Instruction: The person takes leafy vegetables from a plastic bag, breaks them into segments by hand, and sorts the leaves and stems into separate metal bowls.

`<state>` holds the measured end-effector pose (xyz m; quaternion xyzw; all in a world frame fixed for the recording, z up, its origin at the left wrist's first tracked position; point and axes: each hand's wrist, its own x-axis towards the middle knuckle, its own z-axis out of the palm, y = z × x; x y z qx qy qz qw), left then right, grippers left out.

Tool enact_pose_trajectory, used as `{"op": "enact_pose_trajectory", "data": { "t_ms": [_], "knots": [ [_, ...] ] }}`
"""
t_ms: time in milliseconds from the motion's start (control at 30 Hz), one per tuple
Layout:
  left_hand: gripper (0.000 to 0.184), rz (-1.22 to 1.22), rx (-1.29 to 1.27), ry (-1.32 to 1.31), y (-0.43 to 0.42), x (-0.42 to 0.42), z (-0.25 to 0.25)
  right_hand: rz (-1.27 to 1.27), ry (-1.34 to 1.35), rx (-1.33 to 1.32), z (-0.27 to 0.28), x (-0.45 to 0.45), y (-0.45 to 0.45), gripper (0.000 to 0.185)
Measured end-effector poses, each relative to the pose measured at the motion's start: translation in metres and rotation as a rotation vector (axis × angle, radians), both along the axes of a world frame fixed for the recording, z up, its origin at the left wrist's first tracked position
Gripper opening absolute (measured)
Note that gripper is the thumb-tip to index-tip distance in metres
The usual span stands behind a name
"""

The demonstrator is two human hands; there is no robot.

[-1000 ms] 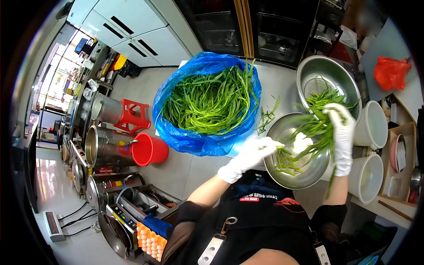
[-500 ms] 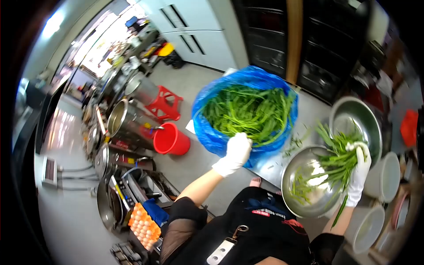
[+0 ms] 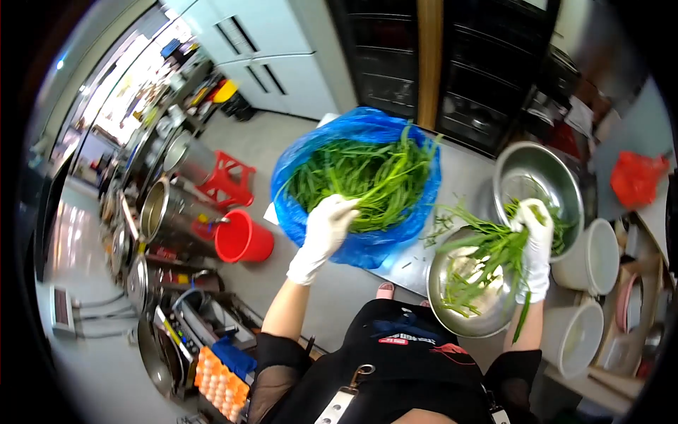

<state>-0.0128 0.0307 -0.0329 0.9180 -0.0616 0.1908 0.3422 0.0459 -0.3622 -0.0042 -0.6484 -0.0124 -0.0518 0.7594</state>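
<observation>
My left hand [image 3: 328,227], in a white glove, is closed on stalks of water spinach at the near side of a blue plastic bag [image 3: 293,159]. The open bag is heaped with long, leafy water spinach [image 3: 353,169]. On the right, my gloved right hand [image 3: 534,240] grips a loose bunch of water spinach [image 3: 487,244], whose leaves and stems hang over a steel bowl [image 3: 441,311]. A few cut pieces lie inside that bowl. Just behind it stands a second steel bowl [image 3: 508,159] with some greens in it, partly hidden by my right hand.
Bag and bowls stand on a metal table [image 3: 459,162] strewn with leaf scraps. White buckets [image 3: 590,258] are at the right. To the left are a red bucket [image 3: 244,237], a red stool [image 3: 229,180], large steel pots [image 3: 176,215] and an egg tray [image 3: 220,381]. A fridge [image 3: 282,56] stands behind.
The view has turned, so everything sits further left. My left hand has drawn some stalks up from the heap. My right hand keeps its bunch over the bowls.
</observation>
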Motion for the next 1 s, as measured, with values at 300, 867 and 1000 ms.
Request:
{"op": "enact_pose_trajectory", "data": {
  "t_ms": [300, 867, 1000],
  "knots": [
    [0.029, -0.057, 0.232, -0.15, -0.01, -0.014, 0.025, 0.138, -0.018, -0.317, 0.023, -0.006, 0.045, 0.009],
    [0.034, -0.187, 0.624, -0.258, -0.027, -0.034, 0.045, 0.21, -0.958, -1.128, -0.02, -0.025, 0.106, 0.029],
    [0.035, -0.242, 0.453, -0.25, -0.03, -0.031, 0.042, 0.209, -0.949, -1.167, -0.024, -0.028, 0.107, 0.025]
  ]
}}
